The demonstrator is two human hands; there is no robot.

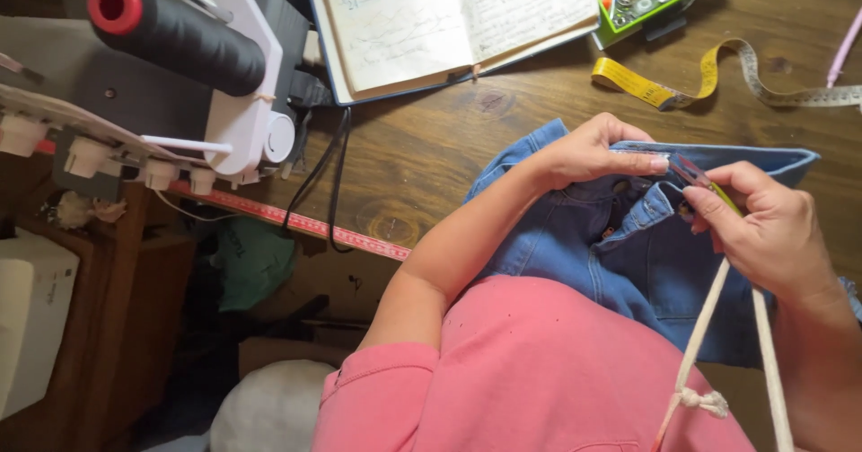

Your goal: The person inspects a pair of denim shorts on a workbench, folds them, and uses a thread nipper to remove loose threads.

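- While I am watching from afar, the denim garment [620, 245] is lying on the bench [431, 138] against my pink-shirted front, its waistband edge being worked; I judge this mid-way, nothing visibly finished.
- My left hand [588, 151] is pinching the waistband, fingers [642, 160] closed on the fabric.
- My right hand [772, 232] is gripping a small yellow-green tool [709, 183], fingers curled tight, tip touching the denim.
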